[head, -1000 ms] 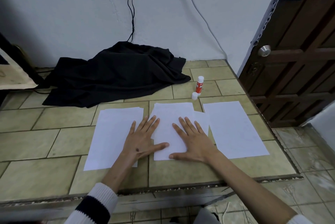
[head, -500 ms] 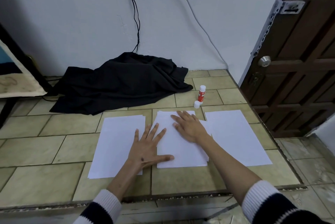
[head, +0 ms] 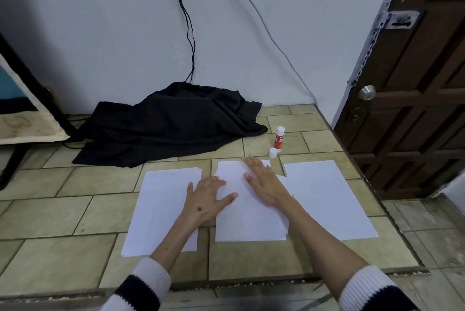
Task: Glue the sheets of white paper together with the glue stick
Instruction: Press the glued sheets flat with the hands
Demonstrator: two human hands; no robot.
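Observation:
Three groups of white paper lie side by side on the tiled platform. My left hand (head: 207,198) rests flat between the left sheet (head: 161,207) and the middle stack (head: 247,220), thumb on the stack's left edge. My right hand (head: 263,180) presses flat on the upper part of the middle stack, fingers pointing toward the far left corner. The right sheet (head: 327,197) lies untouched. The red and white glue stick (head: 279,138) stands upright beyond the papers, with its white cap (head: 272,152) beside it on the tile.
A black cloth (head: 171,124) is heaped against the wall behind the papers, with cables hanging above it. A dark wooden door (head: 415,89) is at the right. The platform edge (head: 226,283) runs across near me, with a drop to the floor on the right.
My right hand has slid up the middle stack from its lower part to its upper part. My left hand has stayed almost in place. The camera has tilted upward.

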